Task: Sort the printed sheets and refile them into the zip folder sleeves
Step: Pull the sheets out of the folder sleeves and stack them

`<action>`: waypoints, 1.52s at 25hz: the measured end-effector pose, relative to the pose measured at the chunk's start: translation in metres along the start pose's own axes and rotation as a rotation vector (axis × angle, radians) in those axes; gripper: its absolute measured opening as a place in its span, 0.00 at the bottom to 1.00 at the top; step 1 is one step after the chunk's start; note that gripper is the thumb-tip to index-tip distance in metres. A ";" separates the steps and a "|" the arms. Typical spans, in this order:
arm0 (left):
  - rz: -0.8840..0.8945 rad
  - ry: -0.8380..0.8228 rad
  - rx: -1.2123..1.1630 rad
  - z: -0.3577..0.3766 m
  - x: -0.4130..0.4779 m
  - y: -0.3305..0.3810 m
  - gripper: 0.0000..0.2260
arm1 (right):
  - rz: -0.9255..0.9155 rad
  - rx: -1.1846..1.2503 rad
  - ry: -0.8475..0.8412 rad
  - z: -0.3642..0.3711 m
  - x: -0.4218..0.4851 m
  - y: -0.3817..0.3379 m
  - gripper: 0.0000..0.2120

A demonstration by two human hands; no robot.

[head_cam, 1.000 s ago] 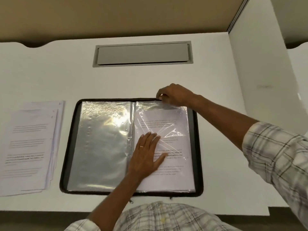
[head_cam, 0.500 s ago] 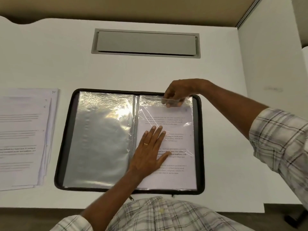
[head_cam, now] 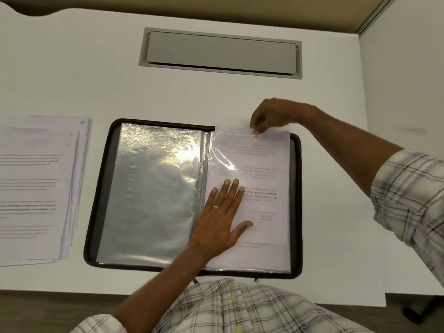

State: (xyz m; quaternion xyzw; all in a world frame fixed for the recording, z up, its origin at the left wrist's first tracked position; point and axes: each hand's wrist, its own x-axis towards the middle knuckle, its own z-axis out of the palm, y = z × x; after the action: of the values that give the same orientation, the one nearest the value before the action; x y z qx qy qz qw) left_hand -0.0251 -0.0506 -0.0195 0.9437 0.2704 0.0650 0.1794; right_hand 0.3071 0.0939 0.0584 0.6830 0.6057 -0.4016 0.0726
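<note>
sheet in the right sleeve, top edge sticking out, both hands on it

the zip folder (head_cam: 104, 188) lies open in the middle of the bench (head_cam: 72, 68). the right hand (head_cam: 271, 116) pinches the printed sheet (head_cam: 264, 162) at its 12 o'clock edge, which pokes past the folder's rim; the rest sits in the right-hand sleeve (head_cam: 264, 258). the left hand (head_cam: 222, 219) lies flat, fingers straight, pressing that sleeve near the spine. at the folder's 9 o'clock rests a stack of sheets (head_cam: 31, 188); at 12 o'clock, a grey hatch (head_cam: 221, 52).

Right hand (head_cam: 271, 116) now pinching the printed sheet (head_cam: 262, 162), sheet drawn upward, its top edge past the zip folder (head_cam: 297, 200) rim
</note>
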 end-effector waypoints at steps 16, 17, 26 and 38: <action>-0.419 0.097 -0.724 -0.078 0.219 -0.129 0.16 | -0.063 0.589 0.882 -0.032 -0.020 0.037 0.16; -0.426 0.108 -0.745 -0.076 0.226 -0.134 0.12 | 0.016 0.656 1.023 -0.025 -0.020 0.041 0.19; -0.614 0.338 -1.141 -0.089 0.250 -0.124 0.12 | 0.262 1.268 0.837 0.047 -0.021 0.050 0.10; -0.638 0.395 -1.427 -0.154 0.199 -0.094 0.10 | -0.287 1.222 1.033 -0.030 -0.069 -0.016 0.16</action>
State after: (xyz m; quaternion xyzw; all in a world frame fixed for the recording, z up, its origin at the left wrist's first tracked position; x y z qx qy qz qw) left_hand 0.0636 0.1769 0.0930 0.4500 0.4470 0.3332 0.6976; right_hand 0.3110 0.0626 0.1281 0.6168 0.3185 -0.3008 -0.6540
